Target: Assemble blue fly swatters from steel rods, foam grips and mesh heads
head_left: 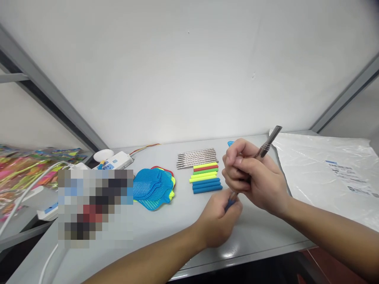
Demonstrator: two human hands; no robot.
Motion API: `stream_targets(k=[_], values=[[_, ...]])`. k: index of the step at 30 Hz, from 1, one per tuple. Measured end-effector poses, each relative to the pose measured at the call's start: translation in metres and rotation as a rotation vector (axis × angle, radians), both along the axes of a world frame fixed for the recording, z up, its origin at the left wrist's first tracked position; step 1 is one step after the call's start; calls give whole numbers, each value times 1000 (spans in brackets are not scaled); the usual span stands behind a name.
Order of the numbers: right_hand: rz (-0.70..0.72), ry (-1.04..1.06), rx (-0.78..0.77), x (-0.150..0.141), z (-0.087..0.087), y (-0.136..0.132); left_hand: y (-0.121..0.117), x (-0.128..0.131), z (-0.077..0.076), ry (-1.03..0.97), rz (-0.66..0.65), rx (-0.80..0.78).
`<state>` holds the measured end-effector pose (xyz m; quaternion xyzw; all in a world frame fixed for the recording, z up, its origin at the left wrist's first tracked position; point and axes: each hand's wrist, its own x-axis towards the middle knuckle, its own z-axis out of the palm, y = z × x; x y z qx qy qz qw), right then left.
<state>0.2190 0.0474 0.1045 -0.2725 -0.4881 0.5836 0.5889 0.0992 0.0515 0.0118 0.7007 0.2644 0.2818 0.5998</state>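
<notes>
My right hand (251, 175) is shut around a slim steel rod (268, 144), whose ribbed end sticks up past my knuckles. Below it, my left hand (217, 223) pinches a blue grip sleeve (229, 205) on the rod's lower end, and the fingers hide most of it. On the grey table (251, 232) to the left of my hands lie a stack of steel rods (197, 158) and rows of yellow, red, green and blue foam sleeves (205, 178). Further left are blue and yellow mesh fly swatter heads (152, 189).
A white power strip (114, 161) with coloured wires and a round white object (103, 155) stand at the back left. Colourful plastic packs (29, 171) and a white cable lie far left. A pixelated patch (94, 207) hides part of the view. A plastic sheet (325, 173) lies right.
</notes>
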Motion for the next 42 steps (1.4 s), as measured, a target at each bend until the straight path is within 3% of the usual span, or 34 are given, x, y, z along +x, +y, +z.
stream_targets(k=[8, 13, 21, 25, 30, 38, 42], values=[[33, -75, 15, 2, 1, -5, 0, -1, 4, -7, -38, 37], [21, -102, 81, 1, 0, -8, 1, 1, 3, -9, -11, -27], [38, -50, -8, 11, -4, -5, 1, 0, 5, 22, -38, -14], [42, -142, 0, 8, -8, -8, 1, 2, 5, 16, -30, -28], [0, -406, -4, 12, -9, -8, 1, 1, 8, 24, -42, -12], [-115, -99, -47, 11, 5, -11, -2, -2, 6, 67, 12, 68], [-157, -5, -61, 6, 15, -17, -8, -6, 22, 94, 18, 154]])
